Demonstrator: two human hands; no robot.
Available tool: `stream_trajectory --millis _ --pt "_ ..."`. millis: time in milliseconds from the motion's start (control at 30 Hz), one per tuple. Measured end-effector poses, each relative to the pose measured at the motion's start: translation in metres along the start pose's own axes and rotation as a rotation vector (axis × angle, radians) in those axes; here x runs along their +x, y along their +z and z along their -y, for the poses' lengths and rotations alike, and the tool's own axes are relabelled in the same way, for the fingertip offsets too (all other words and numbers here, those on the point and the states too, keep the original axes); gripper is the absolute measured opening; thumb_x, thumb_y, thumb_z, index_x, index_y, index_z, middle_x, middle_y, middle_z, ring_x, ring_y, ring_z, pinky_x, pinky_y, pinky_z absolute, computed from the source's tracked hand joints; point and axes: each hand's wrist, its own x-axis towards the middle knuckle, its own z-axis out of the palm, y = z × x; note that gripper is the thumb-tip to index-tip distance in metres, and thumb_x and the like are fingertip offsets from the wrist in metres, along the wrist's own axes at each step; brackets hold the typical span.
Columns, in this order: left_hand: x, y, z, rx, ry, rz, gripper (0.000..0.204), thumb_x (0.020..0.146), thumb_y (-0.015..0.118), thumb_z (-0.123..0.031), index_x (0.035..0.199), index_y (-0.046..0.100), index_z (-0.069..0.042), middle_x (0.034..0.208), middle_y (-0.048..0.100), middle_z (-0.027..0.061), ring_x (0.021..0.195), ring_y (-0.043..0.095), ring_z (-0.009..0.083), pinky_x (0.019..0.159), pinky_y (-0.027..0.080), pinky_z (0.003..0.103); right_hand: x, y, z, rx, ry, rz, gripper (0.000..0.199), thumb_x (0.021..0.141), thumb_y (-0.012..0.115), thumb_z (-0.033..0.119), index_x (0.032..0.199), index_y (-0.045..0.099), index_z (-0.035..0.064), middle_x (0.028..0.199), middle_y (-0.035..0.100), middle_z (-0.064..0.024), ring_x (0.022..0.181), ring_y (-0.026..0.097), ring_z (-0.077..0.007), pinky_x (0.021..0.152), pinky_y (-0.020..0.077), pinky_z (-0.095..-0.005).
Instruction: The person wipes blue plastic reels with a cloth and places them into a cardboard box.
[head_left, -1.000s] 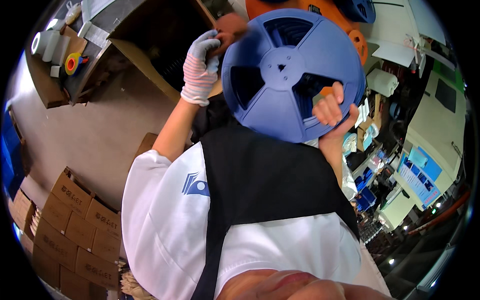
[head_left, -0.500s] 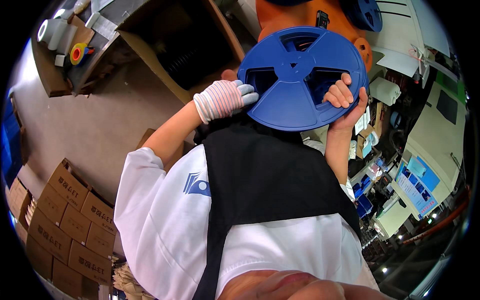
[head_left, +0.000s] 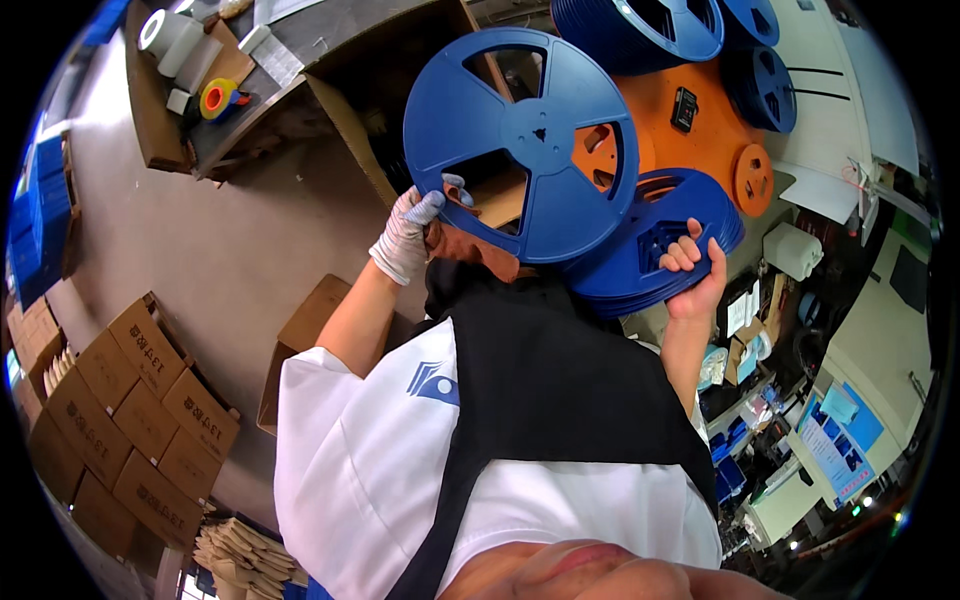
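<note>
A single blue plastic reel point(head_left: 562, 125) with cut-out windows is tilted up towards me. At its lower left rim my gloved left hand point(head_left: 408, 232) is closed, its fingers hooked over the edge. A reddish-brown cloth point(head_left: 480, 252) hangs from the same hand against the reel. Behind and to the right is a stack of similar blue reels point(head_left: 615, 290), partly covered by the single one. My bare right hand point(head_left: 697, 272) grips that stack at its right edge, fingers curled into a window and thumb along the rim.
More blue reels point(head_left: 650, 30) stand on an orange surface point(head_left: 665, 135) beyond, near a small black device point(head_left: 685, 108). An open cardboard box point(head_left: 345, 140) is at far left of the reels. Stacked cartons point(head_left: 130, 420) stand on the left floor; another box point(head_left: 310, 330) sits by my left forearm.
One reel has come off the front of the stack, moving up and left with my left hand. The brown cloth now shows. My right hand still holds the stack, slightly lower.
</note>
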Motion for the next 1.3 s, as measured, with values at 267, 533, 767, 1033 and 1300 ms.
stream_trajectory --millis 267,533,767,1033,1300 --pt "-0.011 -0.023 0.012 -0.11 -0.038 -0.019 0.042 0.08 0.069 -0.025 0.111 0.053 -0.001 0.097 0.057 0.0091 0.094 0.057 0.0221 0.086 0.05 0.037 -0.001 -0.002 -0.003 -0.023 0.001 0.027 0.035 0.087 0.051 0.023 0.112 0.051 -0.0001 0.067 0.044 0.0004 0.059 0.042 -0.0096 0.059 0.0384 -0.0252" --pt "-0.014 -0.042 0.016 -0.129 0.046 -0.081 0.035 0.086 0.062 -0.023 0.11 0.055 0.0 0.095 0.06 0.0129 0.092 0.06 0.0266 0.087 0.049 0.042 0.0 -0.003 -0.003 -0.021 0.005 0.035 0.034 0.086 0.05 0.02 0.113 0.049 -0.0013 0.067 0.041 0.0001 0.059 0.04 -0.0096 0.06 0.0368 -0.0251" --pt "0.0 -0.067 0.018 0.1 0.169 -0.403 0.022 0.088 0.055 -0.013 0.105 0.055 0.0 0.091 0.06 0.013 0.084 0.062 0.0301 0.081 0.051 0.041 -0.007 -0.017 -0.004 -0.048 -0.044 -0.046 0.035 0.085 0.051 0.022 0.112 0.051 0.0005 0.066 0.042 0.0002 0.058 0.04 -0.0101 0.058 0.0368 -0.0259" --pt "0.089 -0.121 0.037 0.627 0.199 -0.604 0.015 0.089 0.052 -0.015 0.099 0.06 -0.007 0.078 0.061 0.0035 0.065 0.054 0.0111 0.06 0.042 0.023 -0.015 -0.026 -0.007 -0.052 -0.094 -0.078 0.035 0.085 0.051 0.023 0.112 0.051 0.0009 0.066 0.041 0.0003 0.058 0.04 -0.0103 0.058 0.037 -0.0261" --pt "0.202 -0.151 0.057 0.896 0.175 -0.717 0.012 0.089 0.052 -0.016 0.092 0.061 -0.008 0.072 0.061 0.0022 0.061 0.052 0.012 0.059 0.042 0.026 -0.032 -0.032 -0.009 -0.038 -0.146 -0.131 0.035 0.085 0.05 0.022 0.112 0.051 0.0006 0.066 0.041 0.0 0.058 0.04 -0.0103 0.058 0.0372 -0.026"
